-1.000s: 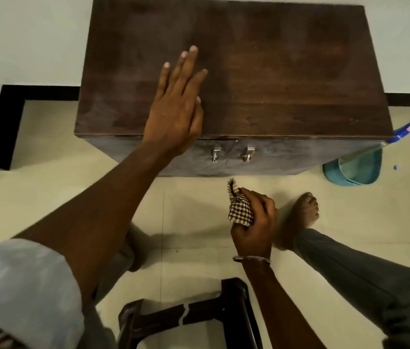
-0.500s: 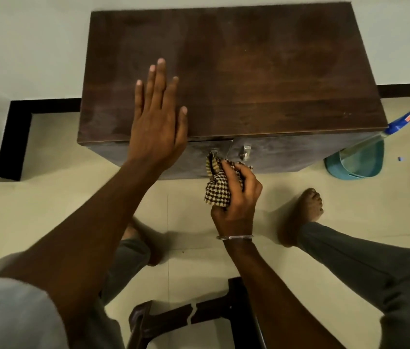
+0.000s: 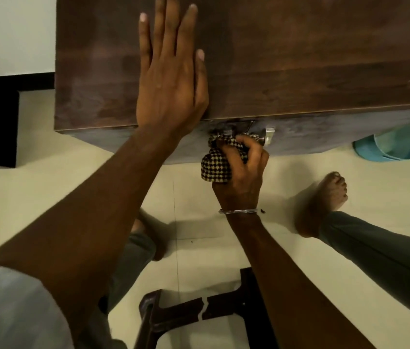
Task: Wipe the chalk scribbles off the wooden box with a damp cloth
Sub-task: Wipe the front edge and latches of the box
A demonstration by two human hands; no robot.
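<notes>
Left hand (image 3: 171,89) on box (image 3: 312,66) top; cloth (image 3: 215,163) against its front.

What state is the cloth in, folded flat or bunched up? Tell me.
Bunched up. The cloth is crumpled into a wad inside the right hand, pressed against the box front.

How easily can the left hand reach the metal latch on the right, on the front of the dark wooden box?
Probably yes. The left hand lies flat on the dark wooden box, and the metal latch shows uncovered; only the right hand with the checked cloth crowds beside it.
</notes>
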